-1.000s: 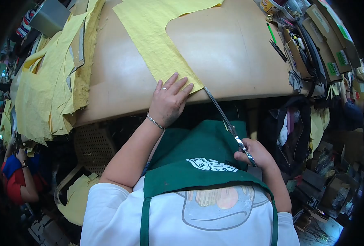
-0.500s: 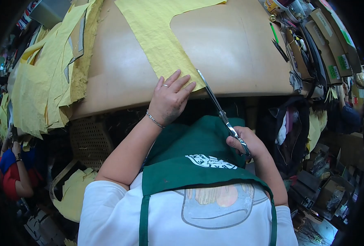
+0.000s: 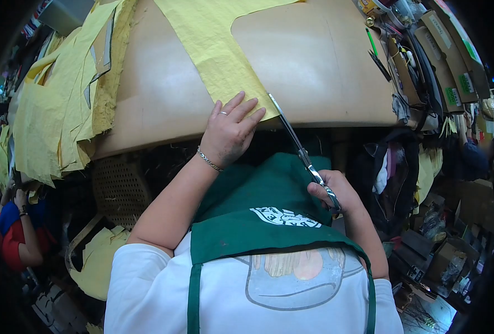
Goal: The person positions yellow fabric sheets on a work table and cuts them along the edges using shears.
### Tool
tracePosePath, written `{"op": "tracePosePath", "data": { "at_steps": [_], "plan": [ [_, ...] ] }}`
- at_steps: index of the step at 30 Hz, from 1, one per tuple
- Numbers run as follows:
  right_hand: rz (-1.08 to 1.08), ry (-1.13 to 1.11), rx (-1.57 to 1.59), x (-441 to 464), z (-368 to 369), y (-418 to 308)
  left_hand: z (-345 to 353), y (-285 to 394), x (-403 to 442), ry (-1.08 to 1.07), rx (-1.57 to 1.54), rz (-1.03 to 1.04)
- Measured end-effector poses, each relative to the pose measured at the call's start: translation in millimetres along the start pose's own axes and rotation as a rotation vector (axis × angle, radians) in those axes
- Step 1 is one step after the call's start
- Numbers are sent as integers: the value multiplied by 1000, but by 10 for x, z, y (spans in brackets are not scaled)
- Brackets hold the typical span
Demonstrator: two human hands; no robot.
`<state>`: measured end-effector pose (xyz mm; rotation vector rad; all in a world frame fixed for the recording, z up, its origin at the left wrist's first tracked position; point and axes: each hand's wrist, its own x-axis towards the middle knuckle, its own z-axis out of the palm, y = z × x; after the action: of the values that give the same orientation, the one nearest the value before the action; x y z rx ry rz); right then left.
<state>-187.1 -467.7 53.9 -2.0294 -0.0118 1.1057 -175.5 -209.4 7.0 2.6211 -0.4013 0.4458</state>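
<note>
My left hand (image 3: 230, 129) lies flat with its fingers apart on the lower end of a yellow sheet (image 3: 224, 55), near the table's front edge. Long metal scissors (image 3: 297, 146) are in my right hand (image 3: 338, 192), whose fingers wrap round the handles over the green apron. The blades point up and to the left, and their tips lie beside the right edge of the yellow sheet, close to its lower corner. Whether the blades touch the sheet is too small to tell.
Yellow sheets (image 3: 63, 106) are piled at the table's left. Pens (image 3: 379, 65), a cardboard holder (image 3: 405, 78) and containers (image 3: 372, 8) line the right side. A chair (image 3: 119, 186) stands below left; another person (image 3: 27, 239) is at the far left.
My right hand has moved up and left with the scissors, so the tips now reach higher beside the sheet's right edge. My left hand has stayed on the sheet.
</note>
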Motion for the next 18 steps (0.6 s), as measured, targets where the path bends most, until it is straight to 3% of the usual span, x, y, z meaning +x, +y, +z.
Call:
{"op": "tracePosePath", "data": {
  "at_steps": [18],
  "plan": [
    [56,15,11,-32,16,-18,27,1,-7,20,22,9]
  ]
}}
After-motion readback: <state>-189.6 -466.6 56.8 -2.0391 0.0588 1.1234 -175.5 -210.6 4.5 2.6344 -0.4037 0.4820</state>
